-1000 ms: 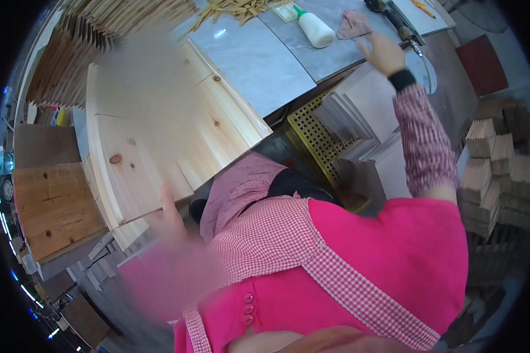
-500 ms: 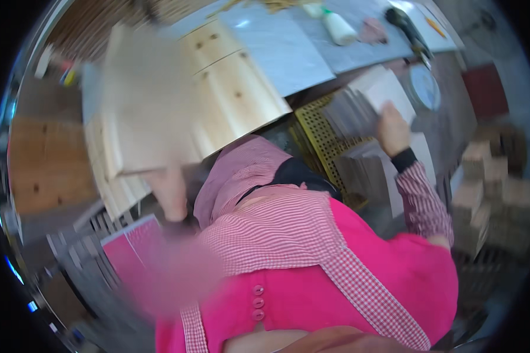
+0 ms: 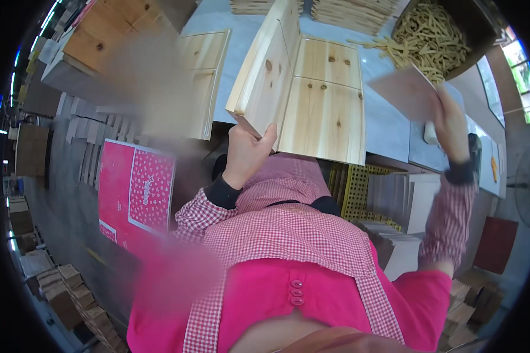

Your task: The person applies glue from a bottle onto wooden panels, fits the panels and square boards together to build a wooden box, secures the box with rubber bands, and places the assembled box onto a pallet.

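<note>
My left hand (image 3: 247, 154) grips the near end of a pale knotty pine panel (image 3: 265, 73), which is tipped up on its edge with a groove across its face. My right hand (image 3: 451, 129) is raised over the right part of the table and holds a thin flat board (image 3: 407, 94), blurred by motion. Between the hands lies a second grooved pine panel (image 3: 324, 115) on the grey-white tabletop (image 3: 388, 132). Another pine panel (image 3: 203, 94) lies to the left, partly behind a hazy smear.
Below the table's right edge, thin boards (image 3: 418, 200) stand in rows by a yellow perforated crate (image 3: 359, 191). A container of tangled pale strips (image 3: 433, 38) is at the far right. Stacked wooden pieces (image 3: 353, 15) lie at the back. A pink carton (image 3: 116, 182) stands left.
My right hand has lifted from the boards beside the crate, up over the table with a thin board. The panel in my left hand now stands tipped up. The view has swung round.
</note>
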